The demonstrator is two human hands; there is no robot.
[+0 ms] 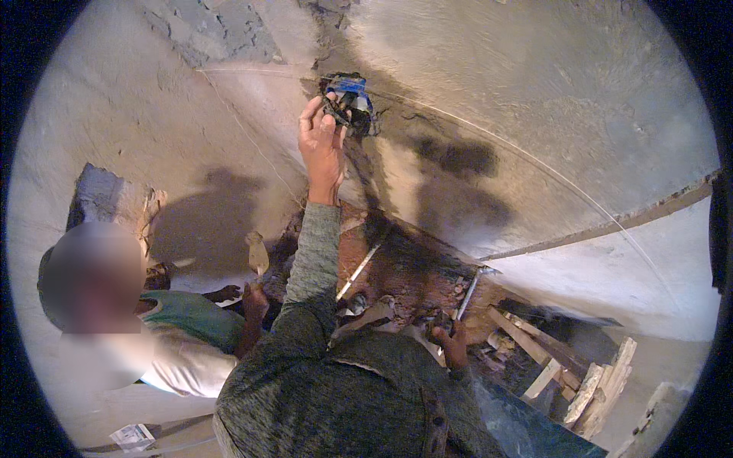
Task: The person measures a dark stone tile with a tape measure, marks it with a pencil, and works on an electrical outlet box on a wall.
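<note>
My left hand (324, 149), in a grey sleeve, reaches up to a blue electrical box (349, 85) set in a rough opening in the wall. Its fingers are closed on a dark bundle, apparently black cable (336, 112), at the box's mouth. What else lies inside the box is too dark to make out. Down at the right, beside my body, my right hand (452, 345) is closed around a tool with a straight silver shaft (469, 294). The tool's far end is small and its kind unclear.
At my left a person (179, 351) holds a small trowel (257, 252). A pale cord (489, 137) crosses the plastered wall. A whitish rod (357, 273) lies below among reddish rubble. Wooden boards (603, 389) are stacked at lower right; a paper (131, 437) lies lower left.
</note>
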